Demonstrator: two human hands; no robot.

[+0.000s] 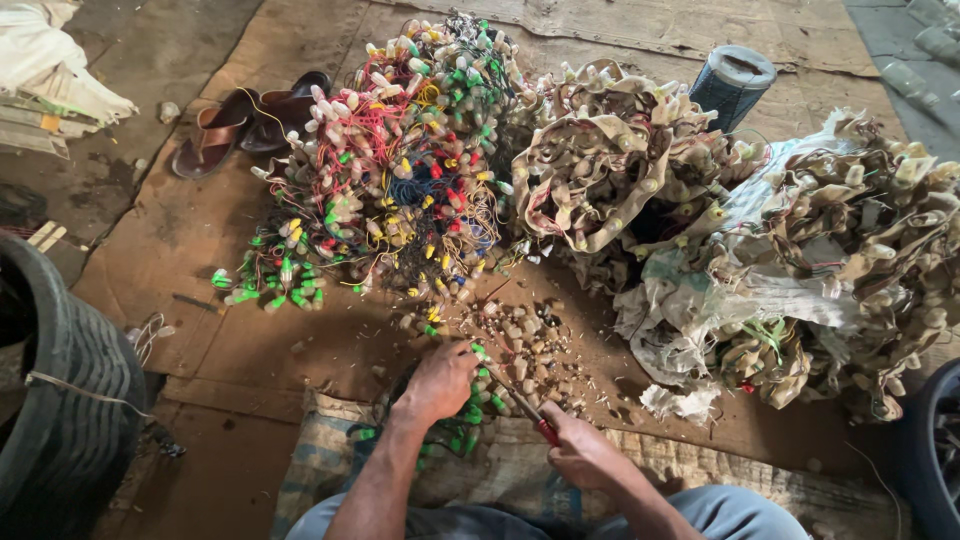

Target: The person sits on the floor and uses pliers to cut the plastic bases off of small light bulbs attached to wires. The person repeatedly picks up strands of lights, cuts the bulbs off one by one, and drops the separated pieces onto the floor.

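Green-capped bulb holders (470, 410) on wires sit bunched under the left hand (438, 384), on the floor just ahead of the person's knees, at the edge of a striped sack (500, 470). Left hand's grip is closed down over the bunch, fingers curled on it. Right hand (582, 452) is clamped on 1 red-handled cutter (530, 415), tip pointing up-left toward the bunch; whether the blades touch a wire can't be told, too small.

Just beyond the hands: scatter of small cut pale pieces (535, 350) on brown cardboard (250, 330), too many to count.

Further out, 3 big heaps: 1 multicolour tangle of wired holders (400, 160) w/ red, yellow, green, blue wires, centre-left; 1 beige strapped bundle (600, 160) in the middle; 1 dirtier bundle mixed w/ torn white sacking (830, 260) at right. A few loose green holders (265, 285) lie left of the first heap.

Also: 2 brown sandals (245, 125) top left, 1 blue-grey spool (733, 85) top, 1 dark tyre (60, 400) far left, another dark rim (935, 450) at right edge.
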